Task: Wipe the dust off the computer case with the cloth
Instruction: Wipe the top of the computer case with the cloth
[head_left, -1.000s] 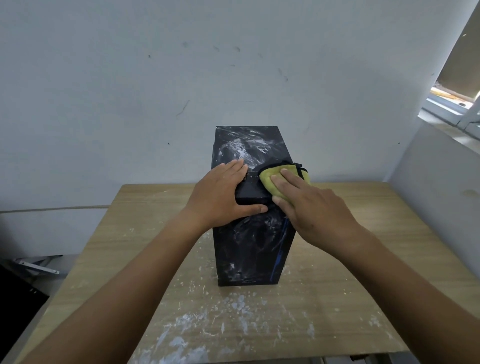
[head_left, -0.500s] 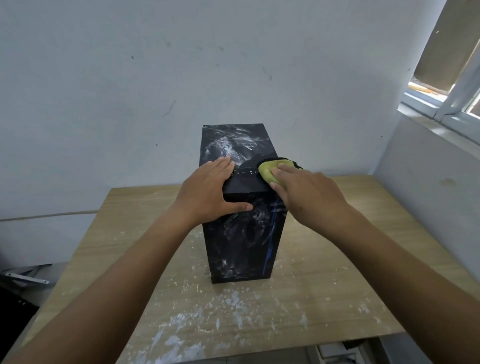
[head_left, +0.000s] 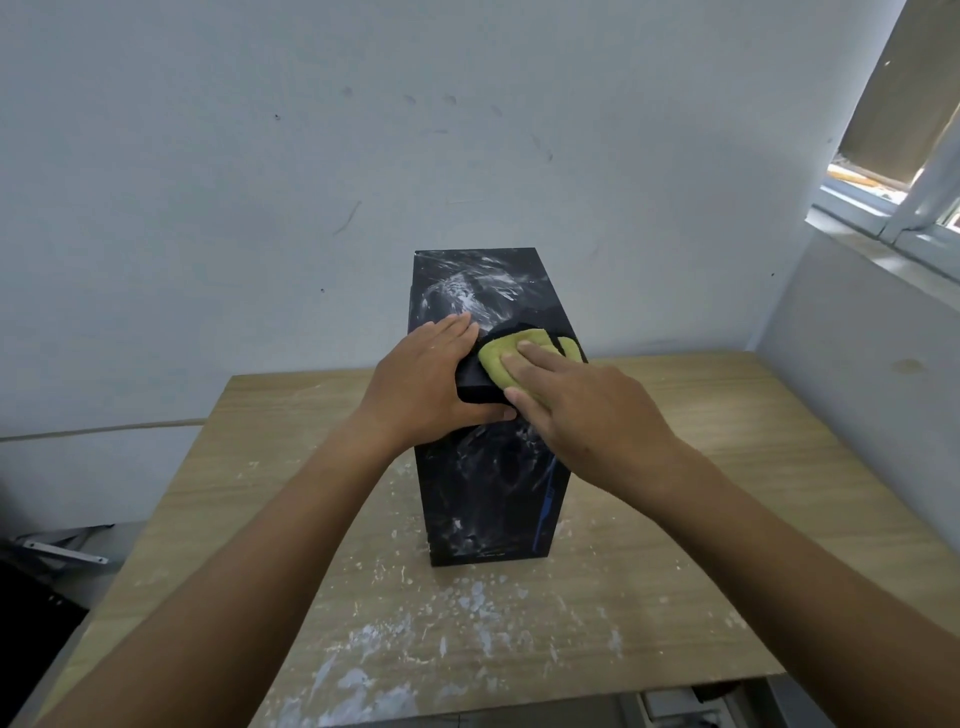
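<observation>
A black computer case (head_left: 488, 499) stands upright on the wooden table (head_left: 701, 467), streaked with white dust on its top and front. My left hand (head_left: 426, 384) lies flat on the near left part of the top, its thumb hooked over the front edge. A yellow-green cloth with a black border (head_left: 501, 356) lies on the near right part of the top. My right hand (head_left: 582, 410) presses on it with straight fingers. The near right top corner of the case is hidden under this hand.
White dust and flakes (head_left: 457, 618) are scattered on the table in front of the case. A white wall (head_left: 363, 156) rises just behind the table. A low wall and a window sill (head_left: 872, 218) stand to the right. Dark clutter (head_left: 47, 561) lies at the lower left.
My right hand has slid the cloth leftward across the top of the case, closer to my left hand. The left hand has kept its place. The camera has shifted a little.
</observation>
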